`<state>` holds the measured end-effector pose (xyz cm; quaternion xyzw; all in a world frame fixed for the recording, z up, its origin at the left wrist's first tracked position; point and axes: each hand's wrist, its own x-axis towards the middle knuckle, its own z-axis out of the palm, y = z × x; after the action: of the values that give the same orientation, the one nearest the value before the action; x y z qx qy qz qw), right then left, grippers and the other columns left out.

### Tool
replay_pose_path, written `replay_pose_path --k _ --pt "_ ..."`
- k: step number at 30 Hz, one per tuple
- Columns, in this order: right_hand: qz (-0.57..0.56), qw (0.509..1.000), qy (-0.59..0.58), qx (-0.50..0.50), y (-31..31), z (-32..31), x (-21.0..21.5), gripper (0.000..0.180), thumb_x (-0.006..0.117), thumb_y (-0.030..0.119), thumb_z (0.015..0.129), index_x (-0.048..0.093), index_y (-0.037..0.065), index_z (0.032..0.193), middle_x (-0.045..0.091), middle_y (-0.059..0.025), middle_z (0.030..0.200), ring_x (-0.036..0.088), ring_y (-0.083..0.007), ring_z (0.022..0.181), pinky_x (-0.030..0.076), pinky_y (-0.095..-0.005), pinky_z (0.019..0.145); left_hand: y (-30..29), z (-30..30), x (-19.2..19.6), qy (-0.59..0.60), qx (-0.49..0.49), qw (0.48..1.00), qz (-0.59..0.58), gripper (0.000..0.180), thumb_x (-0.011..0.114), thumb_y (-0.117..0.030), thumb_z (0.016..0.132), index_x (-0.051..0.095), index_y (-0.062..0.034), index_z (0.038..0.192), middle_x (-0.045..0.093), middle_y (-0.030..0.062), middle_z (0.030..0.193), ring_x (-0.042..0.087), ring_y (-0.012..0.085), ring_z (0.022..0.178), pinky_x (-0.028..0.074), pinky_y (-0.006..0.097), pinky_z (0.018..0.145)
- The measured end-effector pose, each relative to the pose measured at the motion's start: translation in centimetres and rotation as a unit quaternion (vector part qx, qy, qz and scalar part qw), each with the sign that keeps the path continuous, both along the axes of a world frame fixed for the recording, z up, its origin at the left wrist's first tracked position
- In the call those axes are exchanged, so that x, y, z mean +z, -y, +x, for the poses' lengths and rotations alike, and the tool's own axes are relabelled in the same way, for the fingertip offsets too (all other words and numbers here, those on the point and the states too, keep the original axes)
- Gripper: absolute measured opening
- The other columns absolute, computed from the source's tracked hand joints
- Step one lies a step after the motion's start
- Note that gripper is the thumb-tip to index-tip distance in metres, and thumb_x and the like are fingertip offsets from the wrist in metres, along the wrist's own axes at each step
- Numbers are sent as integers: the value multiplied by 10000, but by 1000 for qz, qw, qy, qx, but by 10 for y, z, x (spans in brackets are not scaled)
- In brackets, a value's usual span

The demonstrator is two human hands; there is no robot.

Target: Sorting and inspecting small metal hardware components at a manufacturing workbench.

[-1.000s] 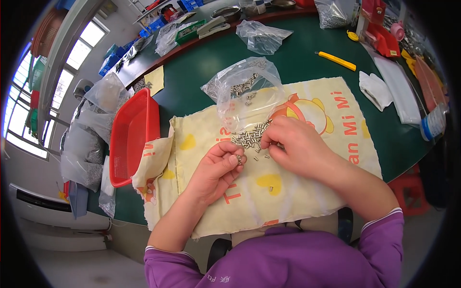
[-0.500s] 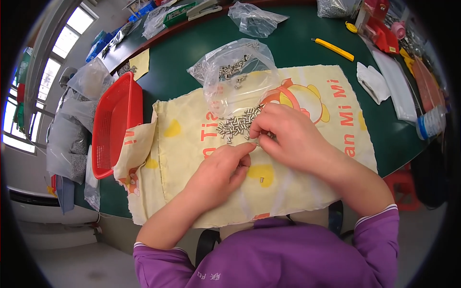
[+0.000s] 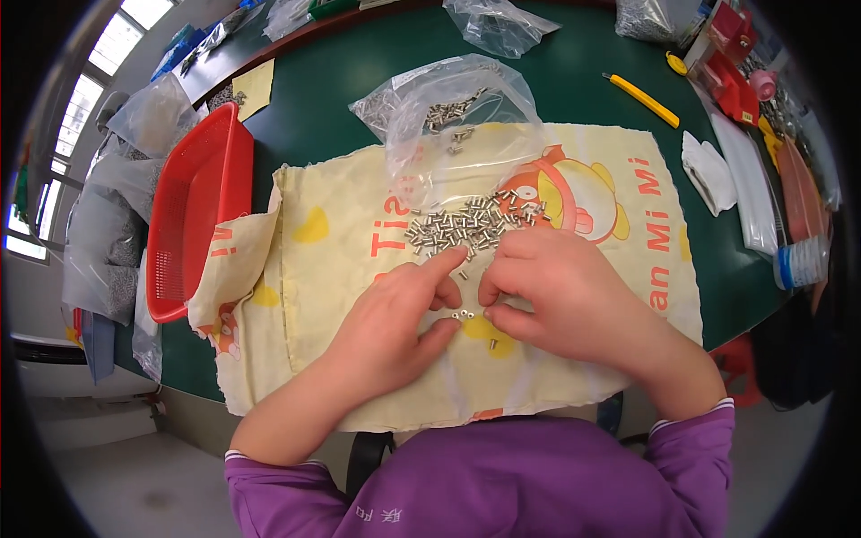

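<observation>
Silvery pins (image 3: 453,229) at twelve o'clock seem light, slick, best pinched mid-shank; left hand (image 3: 386,314) gapes, right hand's (image 3: 556,287) grip unclear.

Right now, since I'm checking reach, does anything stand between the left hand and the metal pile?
Nothing visible does: the left hand points at the near edge of the pile. The bag lies beyond it, and the right hand is to the right.
</observation>
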<state>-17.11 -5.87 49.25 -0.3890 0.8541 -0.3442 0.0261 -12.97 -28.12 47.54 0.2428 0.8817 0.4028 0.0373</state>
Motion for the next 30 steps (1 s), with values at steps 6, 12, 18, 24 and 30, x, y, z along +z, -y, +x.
replay_pose_path --k 6,12,18,24,30 --pt "-11 1000 -18 20 6 1 -12 107 708 85 734 607 79 772 551 -76 814 587 -274 804 470 -398 694 -3 -1 -5 26 -5 999 35 702 699 52 770 437 -66 1410 643 52 926 631 203 851 521 317 740" --pt "3 998 -45 33 6 1 -14 120 712 105 738 605 82 790 531 -64 824 563 -259 806 447 -397 682 -3 0 -8 18 -7 999 47 707 692 72 749 440 -51 1399 638 65 914 626 246 834 504 364 742" --pt "28 995 -86 38 8 2 -13 151 750 100 718 610 118 770 513 -24 795 562 -228 792 438 -370 681 -3 0 -8 -5 -12 999 44 725 693 78 731 436 -43 1398 634 68 904 621 252 825 500 366 727" --pt "-1 997 -55 46 7 1 -15 126 706 101 734 586 84 769 535 -62 823 570 -256 820 448 -397 685 -3 1 -12 -11 -20 998 56 723 692 79 732 431 -34 1398 630 71 900 621 254 823 503 364 717" --pt "-7 999 -30 26 3 -1 -11 102 704 85 735 607 82 765 551 -71 795 592 -267 809 469 -406 685 -4 2 -11 -4 -21 998 57 728 696 67 739 427 -52 1405 629 78 926 619 256 836 507 370 722"
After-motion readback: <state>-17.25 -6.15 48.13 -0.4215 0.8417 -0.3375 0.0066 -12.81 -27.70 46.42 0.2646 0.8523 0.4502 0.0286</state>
